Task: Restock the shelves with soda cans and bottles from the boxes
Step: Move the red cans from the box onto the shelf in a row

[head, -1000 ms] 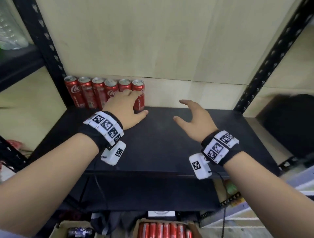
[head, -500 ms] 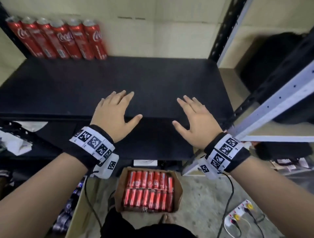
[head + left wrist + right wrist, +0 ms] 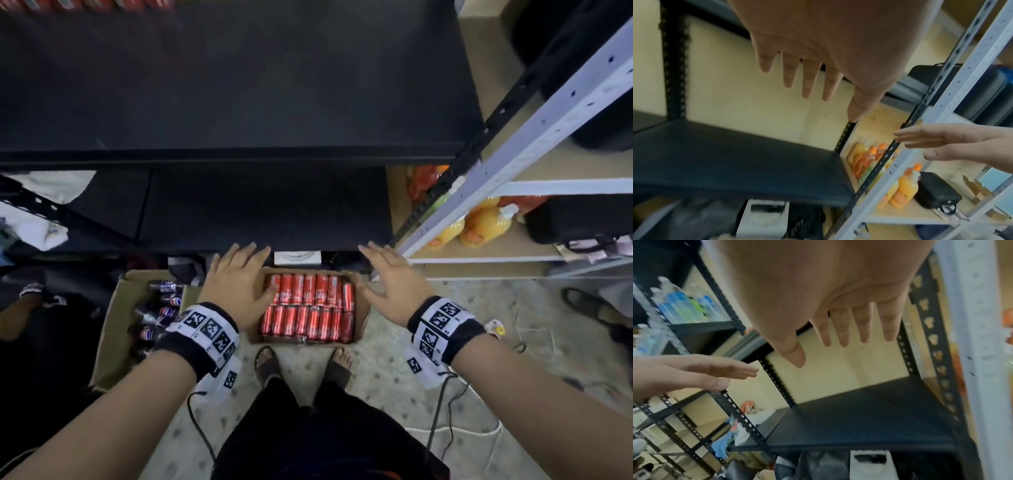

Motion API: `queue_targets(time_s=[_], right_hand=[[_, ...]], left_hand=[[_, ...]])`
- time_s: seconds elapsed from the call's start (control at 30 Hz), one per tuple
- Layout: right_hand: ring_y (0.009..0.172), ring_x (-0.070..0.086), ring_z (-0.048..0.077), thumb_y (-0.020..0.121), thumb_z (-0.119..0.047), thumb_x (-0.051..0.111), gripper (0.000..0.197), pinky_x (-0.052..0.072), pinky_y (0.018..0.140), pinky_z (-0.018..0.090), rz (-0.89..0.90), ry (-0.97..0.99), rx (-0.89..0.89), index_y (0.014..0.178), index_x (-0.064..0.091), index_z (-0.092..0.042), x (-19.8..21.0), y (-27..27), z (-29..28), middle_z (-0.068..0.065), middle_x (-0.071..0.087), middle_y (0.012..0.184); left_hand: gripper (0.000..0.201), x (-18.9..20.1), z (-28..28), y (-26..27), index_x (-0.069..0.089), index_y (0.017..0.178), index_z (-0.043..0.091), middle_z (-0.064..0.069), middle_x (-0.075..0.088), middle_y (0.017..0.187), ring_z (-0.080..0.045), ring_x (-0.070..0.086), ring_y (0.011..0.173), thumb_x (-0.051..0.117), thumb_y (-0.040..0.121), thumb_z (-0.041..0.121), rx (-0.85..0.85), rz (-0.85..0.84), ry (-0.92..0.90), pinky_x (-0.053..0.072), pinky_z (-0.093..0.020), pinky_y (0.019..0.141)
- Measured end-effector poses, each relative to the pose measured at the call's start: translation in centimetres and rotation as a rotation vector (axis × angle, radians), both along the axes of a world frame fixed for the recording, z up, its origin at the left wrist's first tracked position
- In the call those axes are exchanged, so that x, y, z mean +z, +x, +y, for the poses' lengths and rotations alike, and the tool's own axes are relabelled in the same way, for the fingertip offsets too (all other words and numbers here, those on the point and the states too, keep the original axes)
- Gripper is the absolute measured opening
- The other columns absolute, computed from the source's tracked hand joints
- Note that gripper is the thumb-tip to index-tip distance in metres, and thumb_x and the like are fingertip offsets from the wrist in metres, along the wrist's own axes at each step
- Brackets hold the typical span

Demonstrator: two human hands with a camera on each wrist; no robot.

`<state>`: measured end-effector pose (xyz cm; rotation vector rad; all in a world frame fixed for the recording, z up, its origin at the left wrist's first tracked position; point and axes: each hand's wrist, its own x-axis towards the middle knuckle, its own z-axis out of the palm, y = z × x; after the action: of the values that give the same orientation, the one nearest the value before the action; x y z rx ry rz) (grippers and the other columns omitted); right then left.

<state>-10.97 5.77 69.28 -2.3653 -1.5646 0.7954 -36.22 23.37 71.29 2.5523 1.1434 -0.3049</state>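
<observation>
A cardboard box [image 3: 361,310] on the floor holds several red soda cans [image 3: 308,308] lying in two rows. My left hand [image 3: 236,277] hovers over the box's left side, fingers straight and empty. My right hand [image 3: 390,277] hovers off the box's right edge, also open with nothing in it. Both palms show spread fingers in the wrist views: left hand [image 3: 807,68], right hand [image 3: 849,318]. The black shelf [image 3: 239,85] stretches above the box, with the red cans on it only just visible at the top left edge [image 3: 85,4].
A second box [image 3: 113,325] at left holds dark blue cans [image 3: 164,305]. A grey shelf post [image 3: 513,161] slants at right, with orange juice bottles [image 3: 486,226] behind it. My feet [image 3: 305,363] stand just before the can box. Cables trail on the floor.
Both hands have come down from the black shelf to just over the box of red cans, and my view has tipped downward to the floor.
</observation>
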Motion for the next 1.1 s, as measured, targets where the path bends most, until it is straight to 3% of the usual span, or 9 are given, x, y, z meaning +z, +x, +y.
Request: queue_targets(time_s=[0.07,0.13,0.33,0.53,0.67,0.77,0.9,1.0,1.1], right_hand=[[0.148,0.030,0.028,0.098,-0.047,0.054,0.073,0.029,0.117,0.036,0.039,-0.093,-0.043,0.159,0.023,-0.024,-1.7,-1.0,-1.2,0.009,0.036,0.159],[0.144,0.033,0.030,0.098,-0.044,0.056,0.072,0.031,0.114,0.035,0.087,-0.195,-0.092,0.158,0.023,-0.023,-3.5,-2.1,-2.3,0.012,0.044,0.153],[0.142,0.037,0.030,0.096,-0.049,0.056,0.075,0.035,0.114,0.037,0.173,-0.354,-0.164,0.159,0.023,-0.024,-11.9,-6.0,-4.1,0.014,0.046,0.151],[0.137,0.044,0.032,0.095,-0.051,0.055,0.080,0.041,0.110,0.039,0.220,-0.503,-0.166,0.160,0.018,-0.024,-21.6,-8.9,-3.2,0.012,0.042,0.154],[0.131,0.051,0.034,0.093,-0.053,0.053,0.080,0.048,0.104,0.044,0.232,-0.570,-0.164,0.160,0.016,-0.032,-28.3,-9.7,-2.8,0.013,0.041,0.155],[0.132,0.050,0.034,0.095,-0.050,0.055,0.078,0.047,0.104,0.044,0.225,-0.614,-0.166,0.160,0.017,-0.029,-33.3,-9.9,-2.6,0.011,0.037,0.159],[0.128,0.053,0.036,0.096,-0.045,0.057,0.074,0.049,0.099,0.041,0.202,-0.658,-0.174,0.159,0.021,-0.027,-39.9,-9.7,-2.6,0.013,0.045,0.153],[0.123,0.057,0.035,0.096,-0.039,0.059,0.069,0.050,0.096,0.040,0.191,-0.691,-0.195,0.156,0.028,-0.026,-44.3,-9.4,-2.1,0.012,0.054,0.145],[0.119,0.060,0.030,0.095,-0.039,0.058,0.056,0.049,0.097,0.035,0.188,-0.694,-0.169,0.147,0.043,-0.031,-49.7,-8.4,-1.1,0.005,0.060,0.136]], left_hand=[[0.072,-2.4,-0.6,-1.4,0.029,0.157,0.030,-0.002,0.031,0.162,-0.029,0.027,0.149,0.049,0.094,0.059,-0.004,0.087,-0.072,0.019,-0.047,0.122],[0.070,-5.1,-0.9,-2.9,0.032,0.155,0.030,-0.002,0.036,0.159,-0.029,0.036,0.143,0.049,0.093,0.058,0.001,0.141,-0.167,0.029,-0.045,0.118],[0.068,-12.7,-0.3,-6.7,0.040,0.151,0.026,-0.007,0.048,0.150,-0.034,0.049,0.132,0.055,0.089,0.051,0.028,0.243,-0.358,0.043,-0.043,0.108],[0.063,-22.8,3.1,-9.5,0.041,0.150,0.014,-0.019,0.053,0.143,-0.036,0.055,0.124,0.061,0.096,0.041,0.031,0.458,-0.442,0.048,-0.041,0.099],[0.070,-30.3,4.3,-10.7,0.028,0.157,0.012,-0.021,0.039,0.154,-0.039,0.045,0.136,0.059,0.100,0.038,0.070,0.562,-0.516,0.042,-0.044,0.108],[0.071,-35.6,3.7,-11.0,0.024,0.157,0.009,-0.021,0.043,0.151,-0.039,0.048,0.133,0.057,0.101,0.039,0.106,0.592,-0.529,0.044,-0.044,0.107],[0.073,-42.5,2.6,-11.2,0.029,0.156,0.016,-0.015,0.041,0.155,-0.037,0.046,0.135,0.062,0.096,0.043,0.121,0.576,-0.570,0.044,-0.041,0.107],[0.071,-47.7,2.4,-9.8,0.035,0.153,0.012,-0.016,0.045,0.152,-0.036,0.048,0.134,0.063,0.096,0.043,0.106,0.587,-0.612,0.042,-0.039,0.108],[0.059,-52.8,2.5,-8.0,0.052,0.140,0.018,-0.014,0.058,0.136,-0.035,0.058,0.117,0.065,0.090,0.045,0.063,0.552,-0.626,0.047,-0.039,0.100]])
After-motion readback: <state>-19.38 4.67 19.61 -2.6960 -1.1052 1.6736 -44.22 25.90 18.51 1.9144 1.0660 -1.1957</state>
